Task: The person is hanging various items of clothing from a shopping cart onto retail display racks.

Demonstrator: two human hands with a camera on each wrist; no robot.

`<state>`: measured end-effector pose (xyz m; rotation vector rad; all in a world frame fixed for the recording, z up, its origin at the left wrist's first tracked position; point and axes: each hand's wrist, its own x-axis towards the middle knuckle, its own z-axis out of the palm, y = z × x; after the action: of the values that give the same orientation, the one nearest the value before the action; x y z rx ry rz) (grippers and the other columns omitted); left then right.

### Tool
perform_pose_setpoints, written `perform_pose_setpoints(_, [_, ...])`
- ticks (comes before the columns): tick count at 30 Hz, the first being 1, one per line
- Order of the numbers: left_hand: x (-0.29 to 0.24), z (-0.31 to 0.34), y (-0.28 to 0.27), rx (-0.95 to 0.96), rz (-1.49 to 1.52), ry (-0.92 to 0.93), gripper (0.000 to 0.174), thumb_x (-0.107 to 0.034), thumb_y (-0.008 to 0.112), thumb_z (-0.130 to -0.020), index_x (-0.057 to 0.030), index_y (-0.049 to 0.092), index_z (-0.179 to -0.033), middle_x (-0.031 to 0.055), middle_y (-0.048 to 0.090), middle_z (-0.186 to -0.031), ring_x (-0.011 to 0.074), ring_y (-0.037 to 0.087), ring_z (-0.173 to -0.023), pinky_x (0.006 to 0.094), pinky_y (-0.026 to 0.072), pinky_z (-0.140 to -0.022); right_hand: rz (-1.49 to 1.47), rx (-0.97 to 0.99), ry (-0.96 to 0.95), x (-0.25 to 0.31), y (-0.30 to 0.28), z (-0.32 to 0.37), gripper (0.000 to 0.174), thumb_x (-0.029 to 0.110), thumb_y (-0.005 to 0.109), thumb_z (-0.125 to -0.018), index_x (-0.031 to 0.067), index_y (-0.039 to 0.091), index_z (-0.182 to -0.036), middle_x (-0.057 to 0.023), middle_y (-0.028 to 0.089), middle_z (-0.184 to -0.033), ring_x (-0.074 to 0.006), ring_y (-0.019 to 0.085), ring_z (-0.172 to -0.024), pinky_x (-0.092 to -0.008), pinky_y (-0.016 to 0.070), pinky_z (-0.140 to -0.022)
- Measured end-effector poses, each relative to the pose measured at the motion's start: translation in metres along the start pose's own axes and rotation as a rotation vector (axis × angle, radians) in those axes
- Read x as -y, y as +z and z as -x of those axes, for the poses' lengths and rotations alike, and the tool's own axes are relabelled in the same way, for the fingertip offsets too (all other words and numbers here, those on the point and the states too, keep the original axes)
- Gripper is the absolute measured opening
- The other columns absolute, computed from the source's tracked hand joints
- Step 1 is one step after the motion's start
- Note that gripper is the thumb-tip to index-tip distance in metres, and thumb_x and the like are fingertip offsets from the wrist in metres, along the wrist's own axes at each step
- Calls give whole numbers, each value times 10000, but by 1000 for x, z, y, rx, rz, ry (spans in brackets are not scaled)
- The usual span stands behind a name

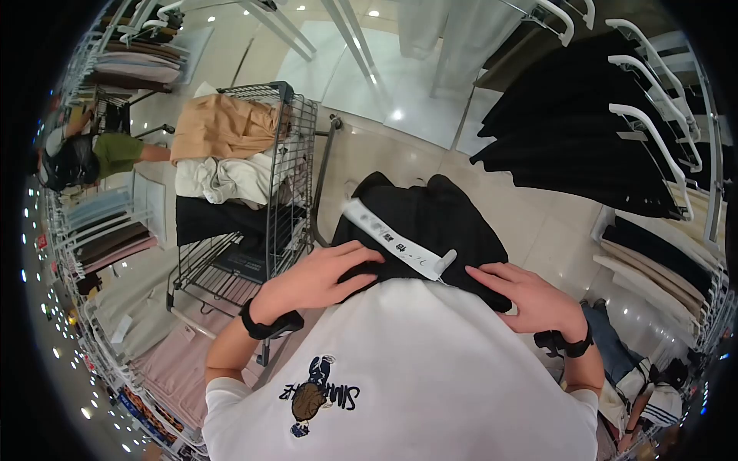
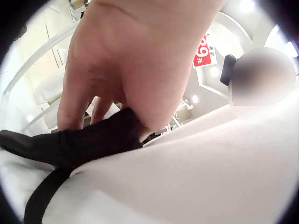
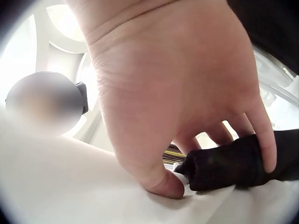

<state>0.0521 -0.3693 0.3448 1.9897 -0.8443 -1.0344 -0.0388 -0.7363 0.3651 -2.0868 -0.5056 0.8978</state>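
Observation:
In the head view a black garment (image 1: 430, 215) lies in front of the white T-shirt (image 1: 446, 369), at waist height. A white strip (image 1: 396, 244) with dark lettering runs slantwise across it. My left hand (image 1: 321, 278) grips the garment's left side, fingers on top; in the left wrist view its thumb tip is hidden behind the folded black cloth (image 2: 93, 140). On the other side my right hand (image 1: 534, 296) holds the garment's edge. The right wrist view shows its fingers about the bunched black cloth (image 3: 224, 163), with the thumb (image 3: 170, 186) against the shirt.
A wire shopping cart (image 1: 296, 146) stands at the left, holding a tan garment (image 1: 227, 127) and pale cloth (image 1: 223, 180). Black clothes (image 1: 569, 138) hang from white hangers (image 1: 653, 131) at the right. Clothes racks line both sides. Other people (image 1: 77, 157) stand at far left and lower right.

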Motion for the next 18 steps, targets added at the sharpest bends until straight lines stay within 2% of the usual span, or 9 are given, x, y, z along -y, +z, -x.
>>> perform_pose_setpoints(3, [9, -2, 12, -57, -70, -30, 323, -193, 607, -990, -66, 589, -1286, 141, 650, -1150, 369, 678, -981, 442, 562, -829, 21, 21, -24, 2, -1, -3, 809, 73, 655, -804, 109, 392, -1568, -185, 565, -1321, -346, 591, -1091, -426, 508, -949])
perform_pose_setpoints(6, [2, 0, 13, -33, -117, -10, 470, -259, 594, -986, -25, 512, -1385, 214, 635, -1200, 419, 666, -1020, 475, 550, -880, 163, 21, 41, 2, 6, -10, 829, 71, 641, -797, 50, 354, -1574, -182, 603, -1200, -335, 604, -1024, -432, 510, -915])
perform_pose_setpoints(8, [6, -1, 15, -36, -134, -4, 535, -274, 593, -974, -11, 476, -1425, 245, 627, -1218, 443, 658, -1034, 485, 543, -904, 359, 16, 132, 2, 9, -22, 767, 78, 627, -796, 12, 410, -1529, -164, 644, -1027, -341, 636, -897, -449, 523, -840])
perform_pose_setpoints(10, [21, -9, 18, 30, -140, -74, 679, -260, 604, -901, -19, 401, -1502, 289, 595, -1309, 487, 640, -1063, 521, 518, -960, 370, 14, 140, -6, 4, -33, 719, 81, 626, -796, 15, 456, -1491, -159, 651, -962, -354, 648, -851, -459, 528, -809])
perform_pose_setpoints(11, [20, -16, 14, 36, -77, -147, 690, -210, 591, -856, -31, 406, -1495, 297, 610, -1283, 493, 634, -1071, 514, 524, -948, 373, 6, 147, -9, -1, -40, 672, 84, 624, -796, 18, 502, -1453, -154, 658, -898, -367, 659, -804, -469, 533, -778])
perform_pose_setpoints(12, [18, -23, 11, 50, -75, -177, 647, -196, 586, -853, -27, 448, -1462, 293, 635, -1228, 481, 640, -1061, 510, 526, -942, 306, -94, 110, -14, -9, -45, 547, 60, 590, -786, 13, 593, -1330, -220, 685, -900, -415, 664, -854, -500, 531, -770])
perform_pose_setpoints(14, [23, -40, 1, 57, -78, -199, 606, -182, 581, -851, -24, 490, -1429, 290, 661, -1174, 469, 646, -1051, 505, 528, -936, 336, -186, 55, -21, -30, -59, 495, 69, 591, -792, 13, 614, -1283, -215, 691, -911, -412, 666, -864, -497, 532, -773])
perform_pose_setpoints(16, [30, -63, -18, 149, -152, -88, 500, -152, 566, -843, -21, 588, -1326, 290, 685, -1016, 446, 662, -1000, 494, 535, -903, 368, -277, -2, -18, -56, -70, 445, 77, 592, -798, 14, 635, -1236, -209, 697, -923, -410, 667, -873, -494, 533, -775])
perform_pose_setpoints(18, [21, -80, -55, 31, -229, -164, 447, -139, 567, -834, -33, 641, -1261, 311, 666, -943, 459, 660, -939, 500, 532, -853, 480, -254, 48, -1, -91, -82, 382, 81, 588, -802, 25, 651, -1175, -203, 694, -895, -413, 667, -858, -494, 536, -776])
